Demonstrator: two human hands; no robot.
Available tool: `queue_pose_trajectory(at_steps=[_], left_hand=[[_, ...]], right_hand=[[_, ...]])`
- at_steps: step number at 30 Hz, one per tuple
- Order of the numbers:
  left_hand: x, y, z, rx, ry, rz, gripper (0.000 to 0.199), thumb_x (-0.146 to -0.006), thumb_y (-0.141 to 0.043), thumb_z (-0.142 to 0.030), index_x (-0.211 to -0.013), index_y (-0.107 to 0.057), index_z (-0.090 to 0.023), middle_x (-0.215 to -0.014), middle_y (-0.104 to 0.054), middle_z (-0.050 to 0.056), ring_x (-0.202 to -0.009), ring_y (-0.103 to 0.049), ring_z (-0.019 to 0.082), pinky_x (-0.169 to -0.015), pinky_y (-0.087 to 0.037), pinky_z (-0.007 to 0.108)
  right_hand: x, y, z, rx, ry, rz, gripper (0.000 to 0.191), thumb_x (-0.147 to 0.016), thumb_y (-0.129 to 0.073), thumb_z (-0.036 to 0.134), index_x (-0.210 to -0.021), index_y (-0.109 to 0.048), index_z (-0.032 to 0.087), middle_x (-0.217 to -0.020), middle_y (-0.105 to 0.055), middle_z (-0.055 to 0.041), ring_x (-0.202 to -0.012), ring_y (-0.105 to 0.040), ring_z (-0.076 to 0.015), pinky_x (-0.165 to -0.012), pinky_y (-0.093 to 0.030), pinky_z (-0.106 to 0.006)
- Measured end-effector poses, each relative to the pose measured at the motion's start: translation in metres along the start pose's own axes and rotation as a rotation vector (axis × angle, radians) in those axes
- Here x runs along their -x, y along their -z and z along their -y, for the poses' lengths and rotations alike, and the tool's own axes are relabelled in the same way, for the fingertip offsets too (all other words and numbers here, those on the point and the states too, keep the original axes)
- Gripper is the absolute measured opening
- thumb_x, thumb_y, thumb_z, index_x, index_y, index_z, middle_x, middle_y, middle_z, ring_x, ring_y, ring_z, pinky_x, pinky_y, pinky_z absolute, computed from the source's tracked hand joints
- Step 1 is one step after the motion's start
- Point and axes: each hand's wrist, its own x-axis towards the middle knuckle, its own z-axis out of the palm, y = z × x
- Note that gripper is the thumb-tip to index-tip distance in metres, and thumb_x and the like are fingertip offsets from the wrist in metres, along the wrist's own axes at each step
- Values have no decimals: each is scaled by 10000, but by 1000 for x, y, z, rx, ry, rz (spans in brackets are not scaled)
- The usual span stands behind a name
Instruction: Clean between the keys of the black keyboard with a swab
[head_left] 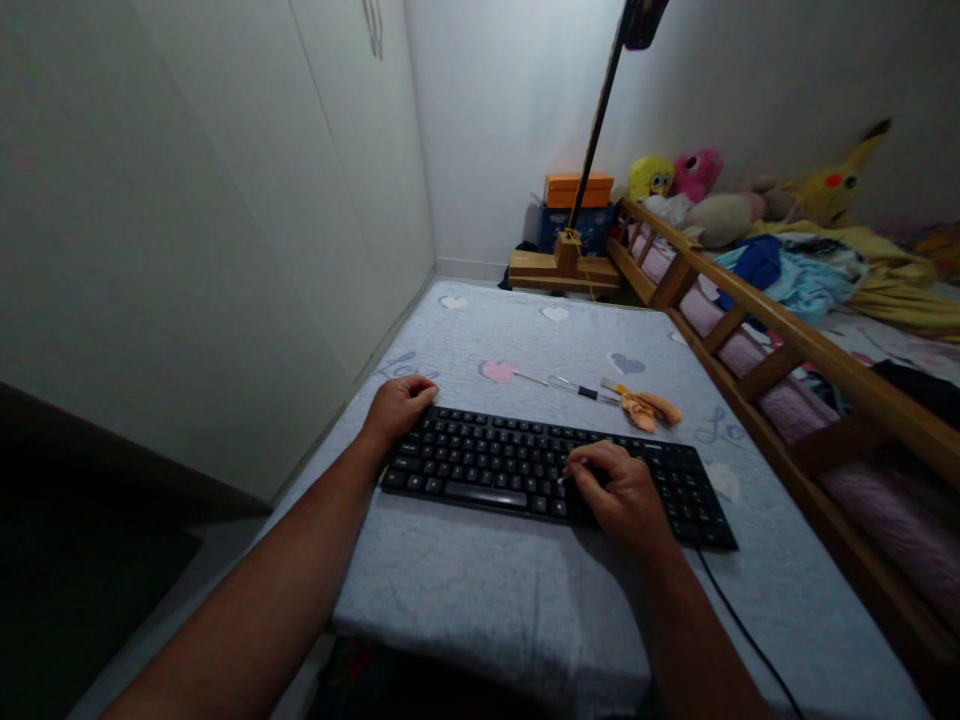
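Observation:
A black computer keyboard (480, 455) lies at a slight slant on the cloth-covered table. At its far left corner my left hand (401, 405) has its fingers drawn together against the edge. Over the keys right of the middle, my right hand (611, 485) is closed in a pinch. A small white tip shows below its fingers at the keys; the rest of that thin white-tipped stick is hidden. Behind the keyboard lie an orange cloth (649, 408), a flat brush (613, 385), a slim tool with a black band (587, 392) and a thin rod (531, 378).
A grey-blue tablecloth (480, 570) with hearts covers the table. The keyboard's cable (742, 625) runs off the near right. A wooden bed rail (780, 330) borders the right side, pale cupboard doors (247, 200) the left. A lamp stand (596, 125) rises beyond the far edge.

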Motion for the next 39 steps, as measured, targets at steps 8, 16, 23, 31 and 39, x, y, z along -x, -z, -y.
queue_pose_trajectory(at_steps=[8,16,23,31,39], left_hand=[[0,0,0,1,9,-9,326,-726,-589,-463,-767,-704,-160,-713,-697,32,-676,-617,189,-675,-456,290],[0,1,0,1,8,0,330,-722,-590,-466,-771,-702,-160,-713,-695,33,-680,-623,192,-679,-453,293],[1,1,-3,19,16,-1,313,-712,-593,-454,-748,-695,-161,-704,-692,32,-673,-624,193,-675,-453,294],[0,0,0,27,7,0,324,-718,-594,-468,-764,-698,-164,-711,-690,26,-673,-615,188,-661,-445,286],[0,1,-1,3,18,3,321,-722,-589,-466,-762,-698,-167,-684,-672,15,-654,-603,178,-641,-438,277]], right_hand=[[-2,-1,-3,-9,-26,-53,149,-885,-549,253,-840,-687,219,-858,-701,-49,-850,-630,-218,-821,-447,-376],[-1,0,-5,1,-47,-71,157,-884,-552,269,-855,-697,216,-866,-706,-58,-852,-641,-224,-817,-456,-381],[1,9,-8,35,-75,-103,164,-873,-548,283,-824,-688,214,-851,-704,-59,-831,-638,-229,-798,-457,-386],[5,10,-10,61,-47,-88,153,-871,-549,263,-839,-692,218,-852,-709,-56,-842,-638,-227,-803,-453,-384],[12,13,-5,27,-32,-55,140,-858,-552,243,-824,-686,218,-819,-708,-48,-829,-644,-217,-800,-457,-374]])
